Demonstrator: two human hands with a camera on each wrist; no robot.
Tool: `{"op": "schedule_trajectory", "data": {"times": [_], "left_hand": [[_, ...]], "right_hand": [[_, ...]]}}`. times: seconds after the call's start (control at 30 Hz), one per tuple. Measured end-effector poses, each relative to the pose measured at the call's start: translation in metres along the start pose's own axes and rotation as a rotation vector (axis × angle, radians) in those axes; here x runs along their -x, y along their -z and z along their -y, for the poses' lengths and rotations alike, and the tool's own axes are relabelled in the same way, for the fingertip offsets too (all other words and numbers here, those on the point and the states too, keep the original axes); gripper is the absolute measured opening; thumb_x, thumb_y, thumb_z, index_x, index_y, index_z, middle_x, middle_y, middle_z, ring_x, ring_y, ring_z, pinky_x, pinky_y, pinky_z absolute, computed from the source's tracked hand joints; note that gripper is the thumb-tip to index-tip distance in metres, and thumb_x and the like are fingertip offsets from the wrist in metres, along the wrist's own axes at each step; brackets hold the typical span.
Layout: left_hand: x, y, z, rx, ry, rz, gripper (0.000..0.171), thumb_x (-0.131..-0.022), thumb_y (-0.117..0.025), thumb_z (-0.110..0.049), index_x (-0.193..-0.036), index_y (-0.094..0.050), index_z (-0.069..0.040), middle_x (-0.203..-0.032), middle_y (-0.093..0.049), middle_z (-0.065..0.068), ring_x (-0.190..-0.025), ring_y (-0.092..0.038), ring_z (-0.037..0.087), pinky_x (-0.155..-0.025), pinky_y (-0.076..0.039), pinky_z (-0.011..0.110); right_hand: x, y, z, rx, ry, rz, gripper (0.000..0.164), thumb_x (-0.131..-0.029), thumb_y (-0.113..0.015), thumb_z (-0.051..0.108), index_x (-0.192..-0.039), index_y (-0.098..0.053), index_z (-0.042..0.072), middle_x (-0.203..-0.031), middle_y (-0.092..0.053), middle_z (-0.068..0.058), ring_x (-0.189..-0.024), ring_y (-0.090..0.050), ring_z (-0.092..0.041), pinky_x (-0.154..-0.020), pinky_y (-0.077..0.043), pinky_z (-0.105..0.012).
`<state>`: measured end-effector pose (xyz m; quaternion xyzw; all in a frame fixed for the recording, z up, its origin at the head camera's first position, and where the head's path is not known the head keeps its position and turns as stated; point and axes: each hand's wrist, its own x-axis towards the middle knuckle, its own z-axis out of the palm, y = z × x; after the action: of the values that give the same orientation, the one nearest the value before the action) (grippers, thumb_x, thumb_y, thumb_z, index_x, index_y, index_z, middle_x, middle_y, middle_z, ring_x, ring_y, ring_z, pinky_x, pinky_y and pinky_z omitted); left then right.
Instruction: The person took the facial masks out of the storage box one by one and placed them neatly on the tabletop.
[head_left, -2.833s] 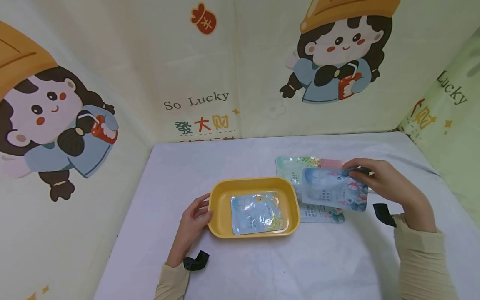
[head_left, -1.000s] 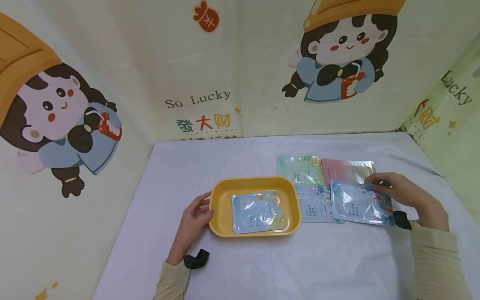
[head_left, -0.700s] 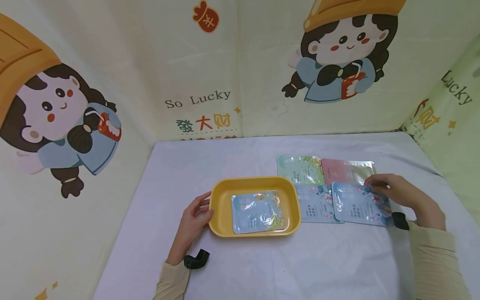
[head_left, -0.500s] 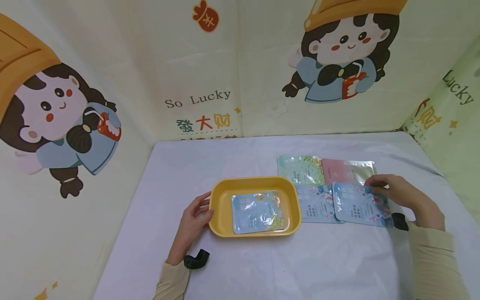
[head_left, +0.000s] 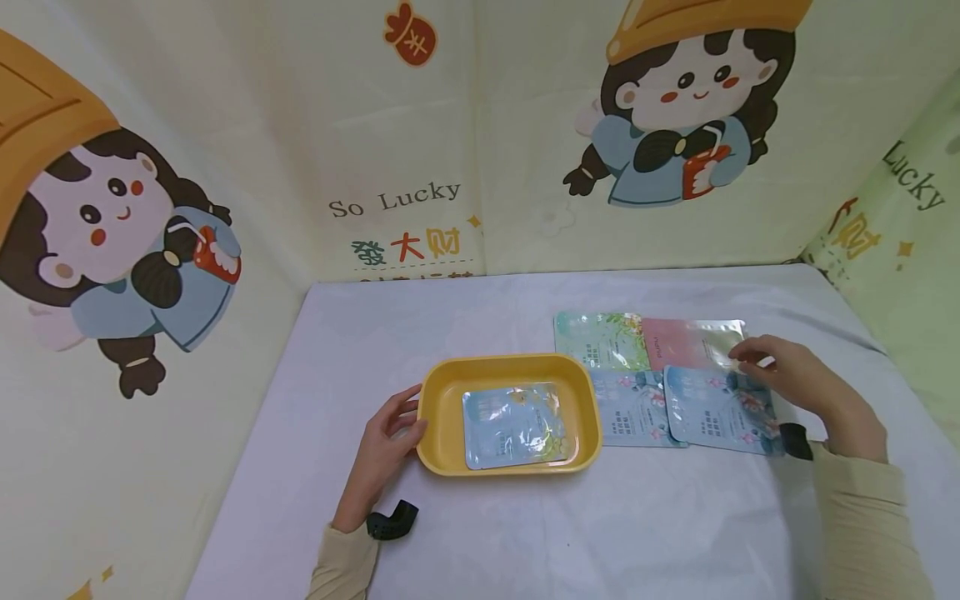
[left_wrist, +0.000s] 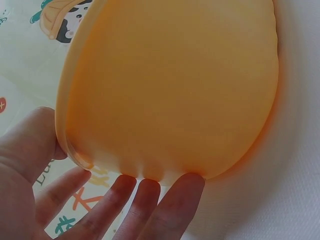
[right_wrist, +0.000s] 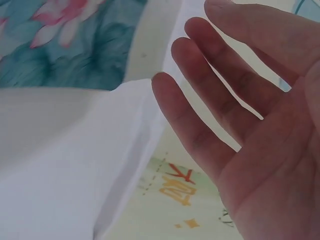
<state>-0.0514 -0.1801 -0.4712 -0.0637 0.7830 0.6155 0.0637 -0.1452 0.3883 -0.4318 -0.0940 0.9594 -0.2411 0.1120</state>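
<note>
My left hand [head_left: 384, 446] rests against the left end of a yellow tray [head_left: 433, 400], its fairly straight fingertips touching the outer wall and rim in the left wrist view. A light-blue face mask packet [head_left: 513, 425] lies flat in the tray. My right hand [head_left: 813, 387] is just above the right end of a blue floral face mask packet [head_left: 716, 408], fingers extended with nothing between them in the right wrist view. That packet slightly overlaps another blue packet [head_left: 637, 408]. Behind them lie a green packet [head_left: 600, 340] and a pink-and-silver packet [head_left: 682, 342], near my right fingertips.
A white cloth covers the table [head_left: 525, 533]. Cream fabric [head_left: 525, 125] printed with cartoon figures and lettering hangs behind and at both sides. The tray's right end adjoins the group of packets.
My right hand has carried the blue floral packet to the right, laid it beside the other blue one and let go, lifting slightly. The left hand has stayed at the tray.
</note>
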Motion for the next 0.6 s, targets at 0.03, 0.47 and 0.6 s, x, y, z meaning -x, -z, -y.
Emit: {"op": "schedule_trajectory", "data": {"times": [0.03, 0.47, 0.6], "left_hand": [[0.000, 0.000, 0.000, 0.002, 0.000, 0.001, 0.050, -0.093, -0.071, -0.021, -0.140, -0.054, -0.029, -0.132, -0.057, 0.009, -0.118, -0.057, 0.028, -0.075, -0.059, 0.028], [-0.001, 0.000, 0.002, -0.012, -0.012, -0.005, 0.050, -0.093, -0.071, -0.023, -0.140, -0.053, -0.028, -0.132, -0.057, 0.009, -0.119, -0.057, 0.028, -0.078, -0.058, 0.027], [-0.002, 0.000, 0.002, -0.017, -0.010, -0.006, 0.051, -0.093, -0.071, -0.022, -0.140, -0.053, -0.027, -0.131, -0.057, 0.009, -0.118, -0.057, 0.028, -0.078, -0.058, 0.026]], "right_hand": [[0.000, 0.000, 0.002, 0.003, 0.013, -0.011, 0.026, -0.094, -0.064, 0.008, -0.119, -0.063, -0.001, -0.110, -0.064, -0.021, -0.099, -0.058, -0.037, -0.086, -0.051, -0.057], [-0.006, 0.003, 0.043, 0.048, 0.106, -0.075, 0.029, -0.093, -0.065, 0.003, -0.120, -0.061, -0.004, -0.111, -0.065, -0.019, -0.100, -0.060, -0.036, -0.089, -0.050, -0.060], [-0.008, 0.006, 0.059, 0.042, 0.080, -0.050, 0.031, -0.094, -0.064, 0.007, -0.124, -0.060, -0.002, -0.114, -0.063, -0.020, -0.104, -0.058, -0.037, -0.091, -0.050, -0.061]]}}
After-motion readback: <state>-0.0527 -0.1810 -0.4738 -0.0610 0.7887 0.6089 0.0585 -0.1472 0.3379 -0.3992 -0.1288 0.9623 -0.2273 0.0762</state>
